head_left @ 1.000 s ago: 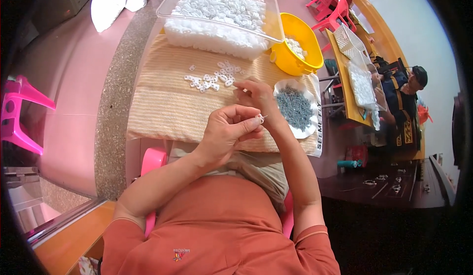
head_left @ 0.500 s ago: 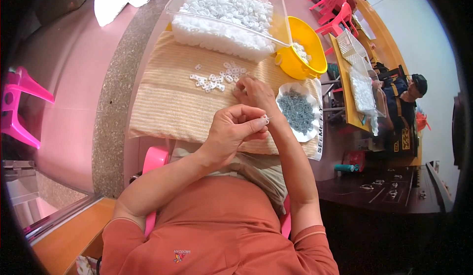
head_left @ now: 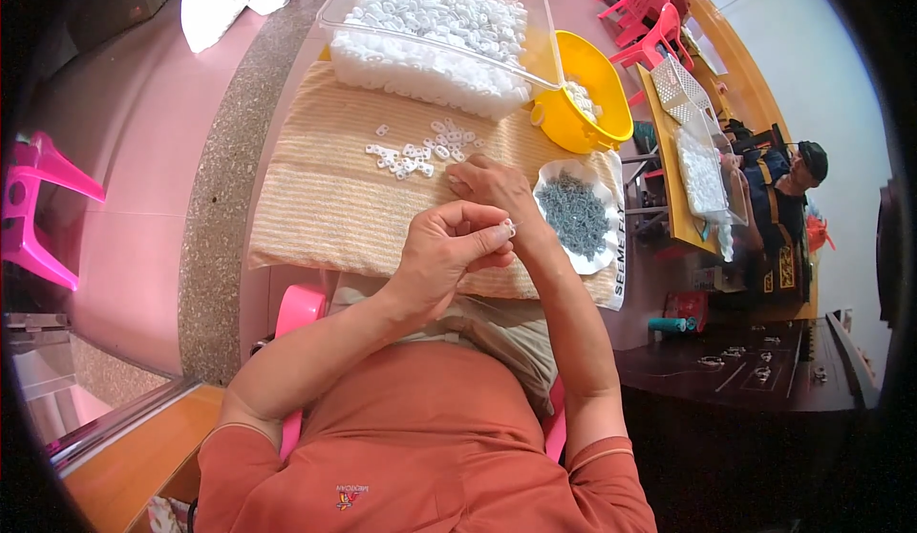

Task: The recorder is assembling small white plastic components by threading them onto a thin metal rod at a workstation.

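Note:
Between the thumb and forefinger of my left hand (head_left: 444, 246) is a small white plastic piece (head_left: 510, 229), with a thin clear sliver sticking out past the fingertips. My right hand (head_left: 495, 187) reaches over the cloth beyond it, its wrist just behind the held piece. Its fingers are bent and drawn together at the right edge of a loose pile of white plastic pieces (head_left: 411, 160); whatever they pinch is hidden. The pieces are flat and oblong with holes. Right of my right wrist, a white scalloped dish (head_left: 604, 258) holds many small grey-clear parts (head_left: 573, 213).
A striped beige cloth (head_left: 315, 189) covers the table. At its far side stand a clear bin (head_left: 549, 65) heaped with white pieces and a yellow tub (head_left: 597, 55). A pink stool (head_left: 43, 199) is on the left. Another person (head_left: 778, 180) sits at a table on the right.
My left hand has shifted slightly left with the white piece still pinched. My right hand stays by the pile, with its fingers moved a little.

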A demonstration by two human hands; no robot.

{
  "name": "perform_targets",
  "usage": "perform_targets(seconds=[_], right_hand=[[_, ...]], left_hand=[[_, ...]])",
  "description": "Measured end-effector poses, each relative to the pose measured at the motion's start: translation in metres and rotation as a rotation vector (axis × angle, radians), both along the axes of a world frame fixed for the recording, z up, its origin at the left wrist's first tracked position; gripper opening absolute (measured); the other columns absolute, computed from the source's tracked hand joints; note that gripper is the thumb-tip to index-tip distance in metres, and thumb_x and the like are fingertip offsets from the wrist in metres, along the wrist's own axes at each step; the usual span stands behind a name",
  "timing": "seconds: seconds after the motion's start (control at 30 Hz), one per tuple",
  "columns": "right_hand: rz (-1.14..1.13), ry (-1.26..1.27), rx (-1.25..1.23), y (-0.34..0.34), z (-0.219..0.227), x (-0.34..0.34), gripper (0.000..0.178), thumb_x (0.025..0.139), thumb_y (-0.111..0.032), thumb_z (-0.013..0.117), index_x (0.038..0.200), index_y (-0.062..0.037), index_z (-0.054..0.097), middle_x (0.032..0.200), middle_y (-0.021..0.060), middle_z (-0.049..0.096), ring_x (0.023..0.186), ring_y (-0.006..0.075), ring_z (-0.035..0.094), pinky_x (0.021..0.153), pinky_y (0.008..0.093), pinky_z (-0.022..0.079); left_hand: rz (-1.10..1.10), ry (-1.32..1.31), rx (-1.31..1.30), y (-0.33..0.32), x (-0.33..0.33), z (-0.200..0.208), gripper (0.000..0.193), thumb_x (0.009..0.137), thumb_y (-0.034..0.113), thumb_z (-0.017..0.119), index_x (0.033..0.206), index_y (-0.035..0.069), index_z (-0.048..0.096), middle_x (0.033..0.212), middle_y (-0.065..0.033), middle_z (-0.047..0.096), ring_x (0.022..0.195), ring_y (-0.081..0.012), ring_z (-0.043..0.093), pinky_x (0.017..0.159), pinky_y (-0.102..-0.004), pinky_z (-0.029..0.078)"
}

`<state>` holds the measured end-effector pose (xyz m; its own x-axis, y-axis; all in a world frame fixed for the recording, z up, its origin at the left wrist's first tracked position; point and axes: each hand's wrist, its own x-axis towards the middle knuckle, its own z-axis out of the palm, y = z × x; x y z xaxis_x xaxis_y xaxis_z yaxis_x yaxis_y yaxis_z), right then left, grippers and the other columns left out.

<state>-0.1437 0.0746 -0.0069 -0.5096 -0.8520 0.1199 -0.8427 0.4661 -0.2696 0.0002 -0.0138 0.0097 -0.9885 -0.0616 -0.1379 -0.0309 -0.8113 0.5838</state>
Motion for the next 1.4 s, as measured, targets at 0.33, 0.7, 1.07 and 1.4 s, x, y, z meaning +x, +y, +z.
perform_targets(seconds=[0.33, 0.7, 1.07, 1.4], right_hand=[[0.098, -0.202, 0.023, 0.009, 0.025, 0.0, 0.024, 0.075, -0.013, 0.062, 0.097, -0.0048, 0.062, 0.089, 0.0164, 0.061, 0.086, 0.0384, 0.06, 0.073, 0.0443, 0.048], [-0.161, -0.803, -0.357, 0.044, 0.009, 0.012, 0.03, 0.084, 0.003, 0.064, 0.114, 0.0046, 0.06, 0.088, 0.0037, 0.062, 0.081, 0.008, 0.058, 0.07, 0.0233, 0.05], [-0.214, -1.037, -0.566, 0.057, 0.01, 0.022, 0.031, 0.086, -0.001, 0.066, 0.115, 0.0046, 0.058, 0.089, 0.0048, 0.064, 0.078, 0.0097, 0.062, 0.069, 0.0223, 0.052], [-0.256, -1.149, -0.637, 0.061, 0.012, 0.027, 0.03, 0.086, 0.0, 0.065, 0.114, 0.0057, 0.058, 0.093, 0.0075, 0.065, 0.082, 0.0119, 0.063, 0.073, 0.0256, 0.054]], left_hand=[[0.023, -0.059, 0.009, -0.008, -0.002, 0.002, 0.014, 0.087, 0.004, 0.065, 0.101, 0.001, 0.064, 0.089, -0.0066, 0.067, 0.077, -0.0139, 0.066, 0.072, -0.027, 0.058], [0.106, -0.158, 0.026, -0.02, -0.013, -0.011, 0.014, 0.086, 0.002, 0.064, 0.1, 0.0, 0.063, 0.088, -0.0074, 0.066, 0.077, -0.0147, 0.065, 0.072, -0.0286, 0.058], [0.111, -0.226, -0.023, -0.02, -0.017, -0.019, 0.015, 0.086, 0.001, 0.064, 0.101, 0.0, 0.062, 0.089, -0.0079, 0.066, 0.078, -0.0146, 0.065, 0.072, -0.0287, 0.058], [0.045, -0.263, -0.042, -0.018, -0.018, -0.02, 0.015, 0.086, 0.002, 0.065, 0.1, 0.0, 0.063, 0.087, -0.0074, 0.066, 0.076, -0.0146, 0.066, 0.072, -0.0271, 0.058]])
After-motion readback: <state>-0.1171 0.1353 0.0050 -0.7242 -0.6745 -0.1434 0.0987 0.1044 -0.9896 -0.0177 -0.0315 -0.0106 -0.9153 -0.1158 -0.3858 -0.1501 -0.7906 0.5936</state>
